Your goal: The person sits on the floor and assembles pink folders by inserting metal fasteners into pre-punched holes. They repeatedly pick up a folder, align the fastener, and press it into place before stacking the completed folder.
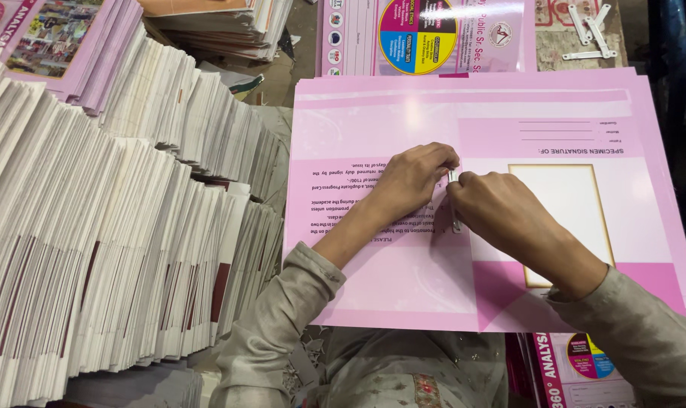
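On the pink card folder [403, 279], both hands pinched a thin metal clip [455, 204]: left hand [415, 177] and right hand [494, 208] closed on it; it looked light, stiff, best held by its ends.

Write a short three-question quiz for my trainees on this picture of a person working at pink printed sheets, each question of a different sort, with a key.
1. True or false: both hands meet at the small metal strip on the centre fold of the top pink sheet.
2. What lies to the person's left? A) fanned stacks of white booklets B) a row of glass jars C) a sewing machine
3. Fill in: spare metal strips lie at the top ____ of the view.

Key
1. True: the left hand and right hand both pinch it.
2. A
3. right
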